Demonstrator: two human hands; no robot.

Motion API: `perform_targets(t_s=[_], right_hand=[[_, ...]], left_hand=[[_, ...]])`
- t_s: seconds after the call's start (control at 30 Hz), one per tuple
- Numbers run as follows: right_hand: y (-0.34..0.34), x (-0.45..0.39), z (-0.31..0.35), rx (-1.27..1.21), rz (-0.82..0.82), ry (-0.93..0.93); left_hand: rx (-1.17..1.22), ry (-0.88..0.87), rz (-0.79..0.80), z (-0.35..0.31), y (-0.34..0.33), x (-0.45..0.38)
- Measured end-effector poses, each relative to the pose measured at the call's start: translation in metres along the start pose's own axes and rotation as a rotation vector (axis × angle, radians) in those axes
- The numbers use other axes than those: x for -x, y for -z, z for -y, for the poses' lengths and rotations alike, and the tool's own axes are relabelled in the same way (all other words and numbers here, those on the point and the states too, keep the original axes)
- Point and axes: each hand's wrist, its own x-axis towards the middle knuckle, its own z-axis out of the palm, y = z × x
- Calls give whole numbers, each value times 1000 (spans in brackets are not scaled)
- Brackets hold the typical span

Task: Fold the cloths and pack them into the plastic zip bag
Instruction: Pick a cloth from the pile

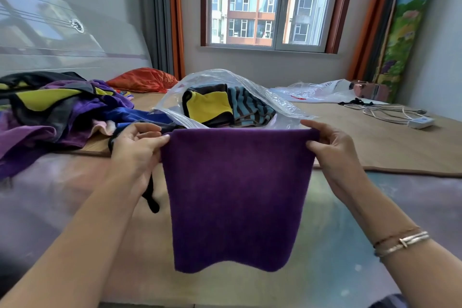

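Your left hand [140, 147] and right hand [332, 147] each pinch a top corner of the purple cloth [237, 195], which hangs stretched between them, in front of the open plastic zip bag [225, 80]. Bag already holds a yellow-and-black cloth [207, 105] and a striped cloth [250, 107]. Unfolded pile [57, 112] left: looks under halfway.

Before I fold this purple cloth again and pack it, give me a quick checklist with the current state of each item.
1. Left hand pinches a top corner of the purple cloth: ok.
2. Right hand pinches the other corner: ok.
3. Cloth hangs flat, no twist: ok.
4. Zip bag mouth open toward you: ok.
5. Room left beside the folded cloths inside: cannot tell.
6. Cloth pile lies apart from the bag mouth: ok.
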Motion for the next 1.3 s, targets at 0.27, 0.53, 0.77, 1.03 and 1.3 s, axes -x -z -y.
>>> perform_targets(t_s=[0.27, 0.53, 0.77, 1.03, 1.3], right_hand=[[-7, 3, -8, 732, -20, 192], [-6, 2, -3, 658, -90, 278], [-4, 9, 19, 184, -287, 387], [-14, -8, -12, 339, -246, 207], [-21, -20, -24, 344, -197, 122]], left_hand=[[-413, -52, 161, 4, 15, -7], [-995, -126, 238, 1, 12, 1], [-543, -379, 221, -28, 8, 11], [-584, -352, 126, 8, 2, -9], [-549, -258, 265, 19, -1, -17]])
